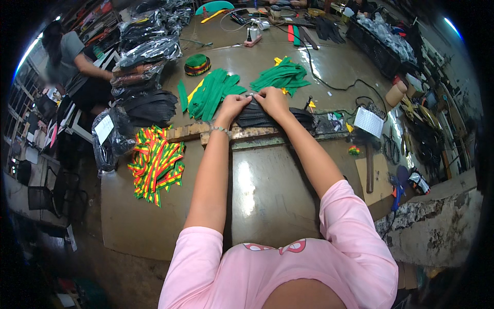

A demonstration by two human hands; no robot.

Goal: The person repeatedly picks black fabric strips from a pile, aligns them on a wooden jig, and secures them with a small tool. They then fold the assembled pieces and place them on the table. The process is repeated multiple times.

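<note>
Both my arms reach forward over the table, and my hands nearly meet above a bundle of black strips (250, 116). My left hand (230, 109) is closed in a pinch, its fingertips at a small pale piece between the hands. My right hand (272, 103) pinches from the other side; the piece is too small to name. Under the wrists runs a worn wooden bar (190, 132). Just beyond the hands lie two piles of green strips, a left pile (215, 95) and a right pile (283, 76), each with bits of yellow.
Red, yellow and green patterned strips (157, 167) lie left. Plastic-wrapped bundles (149, 49) are stacked behind them, near another person (77, 64). A hammer (369, 170) rests on cardboard at right, by scissors (391, 149). A black cable (329, 85) crosses the table; a black crate (373, 49) stands far right.
</note>
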